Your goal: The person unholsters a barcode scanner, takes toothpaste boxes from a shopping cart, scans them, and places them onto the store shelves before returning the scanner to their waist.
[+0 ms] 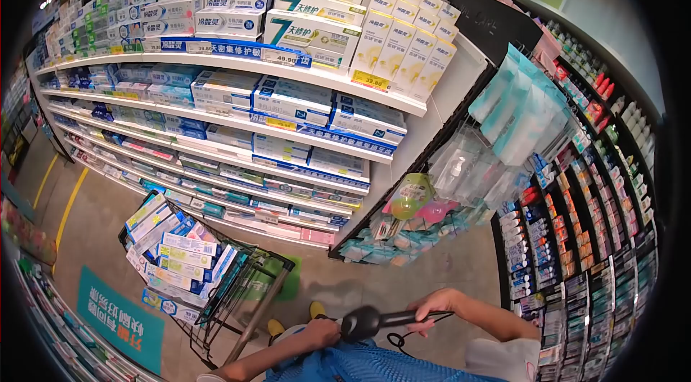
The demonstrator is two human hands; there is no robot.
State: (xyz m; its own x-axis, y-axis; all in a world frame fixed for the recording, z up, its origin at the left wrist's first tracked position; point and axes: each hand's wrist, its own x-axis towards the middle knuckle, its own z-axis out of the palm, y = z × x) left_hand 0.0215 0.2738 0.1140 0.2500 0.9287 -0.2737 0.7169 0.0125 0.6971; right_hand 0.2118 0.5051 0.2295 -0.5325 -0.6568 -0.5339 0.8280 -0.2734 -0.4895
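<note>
A black handheld device (366, 322) with a rounded head and a long narrow handle is held level in front of the blue mesh vest. Its exact kind does not show. My right hand (436, 304) has its fingers closed around the handle's far end, where a thin black cord or strap (395, 341) loops down. Next to the rounded head, my left hand (323, 332) is curled in; what its fingers hold is hidden. To the left stands a black shopping cart (252, 318) piled with toothpaste boxes (188, 256).
Ahead rise white shelves (309, 74) stacked with boxed toothpaste (311, 34). Hanging teal packets (515, 105) and a green-and-pink pack (412, 196) project from the shelf end. More stocked shelving (576, 238) curves along the right. A teal floor sign (119, 321) lies at lower left.
</note>
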